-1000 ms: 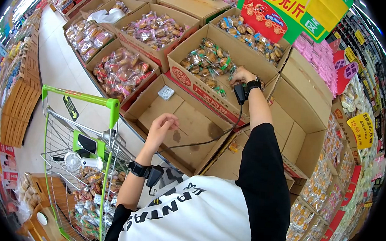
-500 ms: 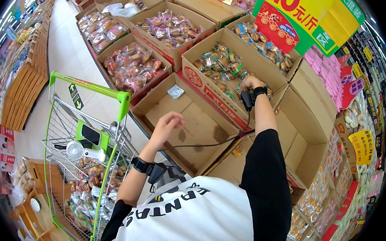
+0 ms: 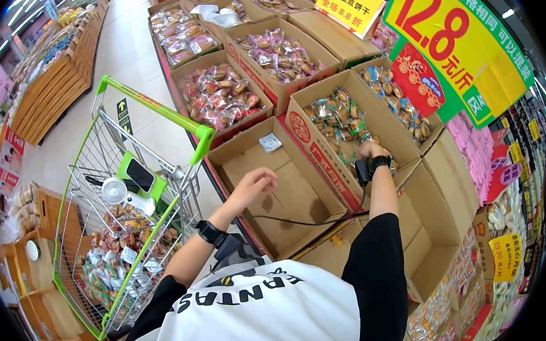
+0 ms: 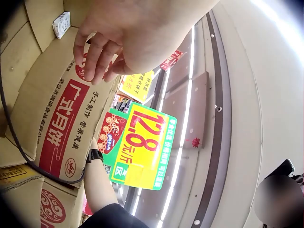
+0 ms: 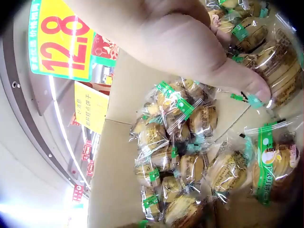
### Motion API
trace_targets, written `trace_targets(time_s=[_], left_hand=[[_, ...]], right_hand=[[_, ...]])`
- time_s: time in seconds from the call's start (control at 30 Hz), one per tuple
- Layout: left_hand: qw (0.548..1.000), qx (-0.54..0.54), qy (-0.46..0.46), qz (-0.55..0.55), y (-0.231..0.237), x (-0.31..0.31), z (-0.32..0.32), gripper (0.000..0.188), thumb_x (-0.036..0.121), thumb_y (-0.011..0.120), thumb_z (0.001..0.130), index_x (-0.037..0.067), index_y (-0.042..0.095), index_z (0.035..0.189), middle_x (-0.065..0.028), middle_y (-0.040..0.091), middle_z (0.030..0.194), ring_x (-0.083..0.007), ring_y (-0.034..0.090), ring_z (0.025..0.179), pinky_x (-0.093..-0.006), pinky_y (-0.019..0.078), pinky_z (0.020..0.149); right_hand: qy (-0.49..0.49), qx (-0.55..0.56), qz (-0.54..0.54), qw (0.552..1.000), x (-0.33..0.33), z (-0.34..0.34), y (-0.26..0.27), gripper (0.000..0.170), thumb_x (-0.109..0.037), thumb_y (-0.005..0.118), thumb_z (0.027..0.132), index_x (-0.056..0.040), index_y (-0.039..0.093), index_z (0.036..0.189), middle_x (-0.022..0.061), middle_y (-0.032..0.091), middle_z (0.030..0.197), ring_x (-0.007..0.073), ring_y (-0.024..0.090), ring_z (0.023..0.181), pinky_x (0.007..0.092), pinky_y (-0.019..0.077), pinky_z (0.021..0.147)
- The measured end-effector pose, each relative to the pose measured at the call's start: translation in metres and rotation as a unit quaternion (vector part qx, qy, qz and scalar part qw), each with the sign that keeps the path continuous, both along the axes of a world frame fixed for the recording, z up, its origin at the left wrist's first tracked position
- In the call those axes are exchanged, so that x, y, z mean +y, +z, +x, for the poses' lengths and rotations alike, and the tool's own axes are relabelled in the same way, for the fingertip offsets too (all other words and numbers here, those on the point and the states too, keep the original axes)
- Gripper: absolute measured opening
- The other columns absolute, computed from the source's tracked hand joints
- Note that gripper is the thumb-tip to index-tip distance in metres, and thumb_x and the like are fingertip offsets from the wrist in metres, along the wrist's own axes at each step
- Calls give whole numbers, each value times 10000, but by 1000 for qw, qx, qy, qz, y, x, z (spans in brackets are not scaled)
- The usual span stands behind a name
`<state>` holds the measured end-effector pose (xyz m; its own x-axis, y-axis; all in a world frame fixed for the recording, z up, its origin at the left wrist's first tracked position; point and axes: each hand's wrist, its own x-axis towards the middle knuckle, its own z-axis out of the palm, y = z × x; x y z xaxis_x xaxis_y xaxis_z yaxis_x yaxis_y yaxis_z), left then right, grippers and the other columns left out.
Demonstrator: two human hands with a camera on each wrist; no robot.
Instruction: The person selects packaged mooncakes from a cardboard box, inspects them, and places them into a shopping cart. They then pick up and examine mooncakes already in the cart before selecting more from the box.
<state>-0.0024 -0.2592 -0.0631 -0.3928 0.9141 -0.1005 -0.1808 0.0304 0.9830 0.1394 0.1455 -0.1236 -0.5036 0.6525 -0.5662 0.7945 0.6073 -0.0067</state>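
In the head view the right hand (image 3: 370, 151) reaches into a cardboard box (image 3: 325, 150) of wrapped pastries with green labels (image 3: 339, 115). Up close in the right wrist view, the thumb of the right hand (image 5: 190, 47) presses the wrapper edge of a wrapped pastry (image 5: 280, 71); other fingers are partly hidden behind the hand. More wrapped pastries (image 5: 192, 166) lie below it. The left hand (image 3: 254, 187) hangs above a cardboard box (image 3: 288, 225) that holds one small white packet (image 3: 270, 142). In the left wrist view the left hand (image 4: 118, 38) has loosely bent fingers and holds nothing.
A green-handled shopping cart (image 3: 156, 115) with packaged goods stands at the left. Other pastry boxes (image 3: 278, 95) lie beyond, and an open carton (image 3: 431, 213) sits at the right. A black cable (image 3: 294, 223) crosses the near box. A price sign (image 3: 458, 50) rises behind.
The head view has turned, so the boxes and cart appear farther right and mostly lower. The right hand remains in the pastry box; the left hand still hovers with loosely bent fingers.
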Motion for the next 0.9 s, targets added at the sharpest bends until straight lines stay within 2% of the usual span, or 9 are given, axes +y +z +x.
trace_targets(time_s=[0.03, 0.07, 0.17, 0.23, 0.27, 0.3, 0.73, 0.83, 0.9], left_hand=[[1000, 2, 5, 3, -1, 0, -1, 154, 78, 390, 854, 17, 521, 907, -35, 551, 797, -100, 519, 738, -228, 433, 683], [1000, 3, 0, 1, -1, -1, -1, 157, 89, 393, 860, 19, 522, 916, -34, 556, 814, -102, 524, 758, -230, 432, 702], [1000, 14, -1, 5, 2, -2, -2, 162, 100, 395, 865, 22, 525, 924, -31, 558, 836, -104, 529, 784, -232, 430, 723], [1000, 25, 6, 10, 4, -3, -2, 162, 100, 394, 864, 25, 525, 924, -29, 555, 841, -105, 528, 791, -232, 429, 725], [1000, 13, 5, 5, 3, -3, -2, 162, 101, 395, 863, 27, 526, 923, -27, 554, 845, -105, 527, 794, -233, 428, 728], [1000, 0, 5, 0, 2, -3, -3, 162, 102, 396, 862, 30, 527, 922, -26, 552, 848, -104, 526, 797, -234, 428, 730], [995, -1, 51, 84, -16, -17, -19, 142, 129, 426, 826, 47, 532, 874, -13, 562, 755, -84, 533, 671, -211, 437, 583], [998, -39, 38, 44, 10, -34, -24, 138, 104, 427, 836, 40, 535, 893, -9, 560, 800, -78, 532, 747, -202, 444, 660], [995, -33, 58, 70, 19, -43, -24, 125, 109, 428, 821, 45, 524, 870, -22, 564, 756, -90, 540, 691, -215, 450, 592]], right_hand=[[-42, 31, 40, 998, -27, 3, 32, 412, -294, 627, 640, -43, 599, 966, 170, 553, 1056, 305, 547, 949, 385, 455, 752], [-13, 35, 86, 996, 34, 10, -45, 231, -238, 584, 653, -87, 630, 821, 127, 607, 862, 271, 561, 777, 393, 439, 671], [-13, -6, 52, 999, 12, -6, -13, 438, -405, 662, 573, -118, 638, 903, 118, 596, 987, 270, 567, 905, 360, 456, 751], [4, 93, 78, 993, 136, 17, -201, 416, -416, 678, 541, -145, 646, 855, 91, 611, 950, 246, 576, 864, 356, 459, 726], [62, 74, 70, 993, 47, 12, -77, 387, -415, 657, 571, -107, 644, 806, 120, 618, 876, 247, 575, 772, 368, 458, 674], [47, 45, 81, 995, 36, 9, -49, 377, -409, 655, 576, -104, 643, 796, 117, 617, 864, 243, 573, 760, 366, 457, 666], [111, -16, -3, 994, 2, 21, 2, 277, -342, 633, 635, -67, 627, 664, 82, 610, 714, 183, 546, 604, 339, 447, 556], [56, -82, 52, 994, -36, 15, 25, 454, -378, 772, 429, -38, 625, 692, 97, 588, 717, 192, 530, 632, 312, 457, 619], [-2, -175, -13, 985, -14, 10, 6, 536, -399, 775, 436, -19, 615, 778, 99, 591, 788, 195, 539, 665, 300, 454, 628]])
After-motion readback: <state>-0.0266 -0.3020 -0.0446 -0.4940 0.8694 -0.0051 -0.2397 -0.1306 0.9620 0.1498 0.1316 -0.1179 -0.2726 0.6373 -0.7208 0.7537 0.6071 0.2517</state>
